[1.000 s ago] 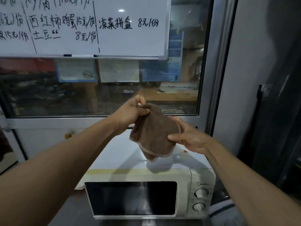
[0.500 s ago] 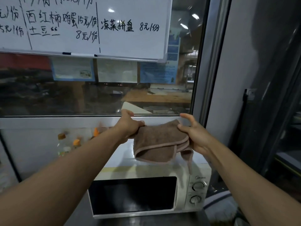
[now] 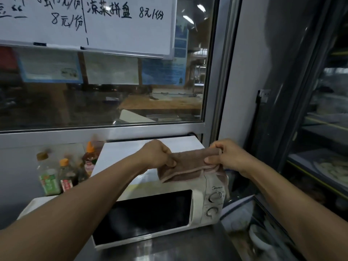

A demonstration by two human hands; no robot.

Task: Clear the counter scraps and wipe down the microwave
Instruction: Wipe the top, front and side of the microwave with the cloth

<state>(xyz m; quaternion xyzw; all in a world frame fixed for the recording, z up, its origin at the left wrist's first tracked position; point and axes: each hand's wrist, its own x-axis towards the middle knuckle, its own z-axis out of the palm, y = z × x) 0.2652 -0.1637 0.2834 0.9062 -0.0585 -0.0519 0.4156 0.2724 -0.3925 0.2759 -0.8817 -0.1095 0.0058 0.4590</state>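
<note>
A white microwave (image 3: 120, 153) with a dark door and two knobs stands on a steel counter (image 3: 169, 247) below a window. Above its top right, both my hands hold a folded brown cloth (image 3: 188, 168) stretched between them. My left hand (image 3: 157, 155) grips the cloth's left end. My right hand (image 3: 228, 155) pinches its right end, and one corner of the cloth hangs down over the control panel.
Several sauce bottles (image 3: 66, 174) stand to the left of the microwave against the wall. A whiteboard (image 3: 122, 31) hangs above on the window. A glass-fronted cabinet (image 3: 320, 147) stands on the right, with stacked dishes (image 3: 258, 236) low beside the counter.
The cloth went from hanging loose to folded flat and stretched between both hands. The hands dropped toward the microwave top, and the view shifted so the bottles show.
</note>
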